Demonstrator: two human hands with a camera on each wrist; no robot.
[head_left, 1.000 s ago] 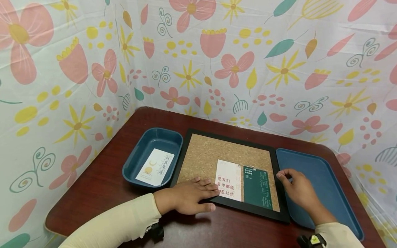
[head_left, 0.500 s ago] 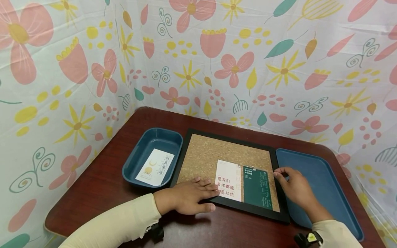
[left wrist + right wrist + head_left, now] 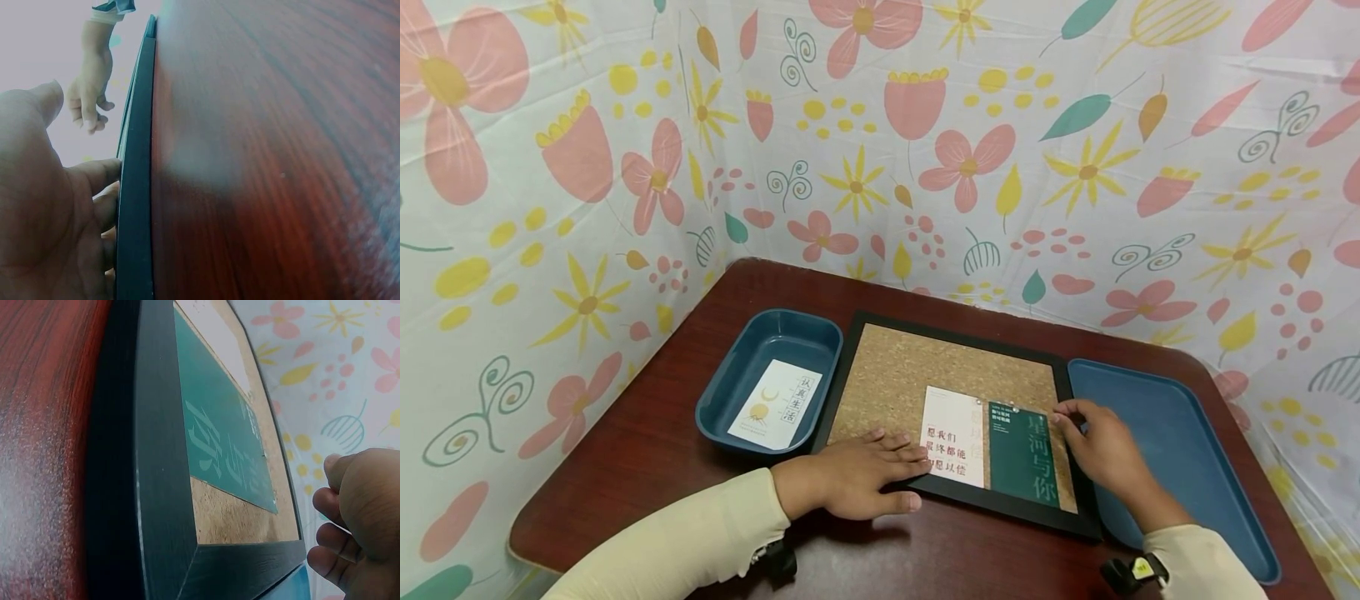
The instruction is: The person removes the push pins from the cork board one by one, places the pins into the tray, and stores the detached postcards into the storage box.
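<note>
A cork board (image 3: 955, 350) in a black frame lies on the table. Pinned side by side near its front are a white card (image 3: 955, 442) with red characters and a dark green card (image 3: 1021, 450). Small clear pins show along their top edges. My left hand (image 3: 868, 475) lies flat, fingers spread, over the board's front left, fingertips at the white card's edge. My right hand (image 3: 1101, 442) is over the right side of the frame, thumb and index tips close together at the green card's upper right corner. I cannot tell whether they pinch something small.
A deep blue tray (image 3: 775, 323) at the left holds another white card (image 3: 777, 404) with a yellow drawing. A flat blue tray (image 3: 1180, 433) lies against the board's right side. A flowered cloth (image 3: 1000, 167) hangs behind the dark red table (image 3: 880, 554).
My right hand has moved left from the frame's right edge to the green card's upper right corner. The left hand and the board have stayed still.
</note>
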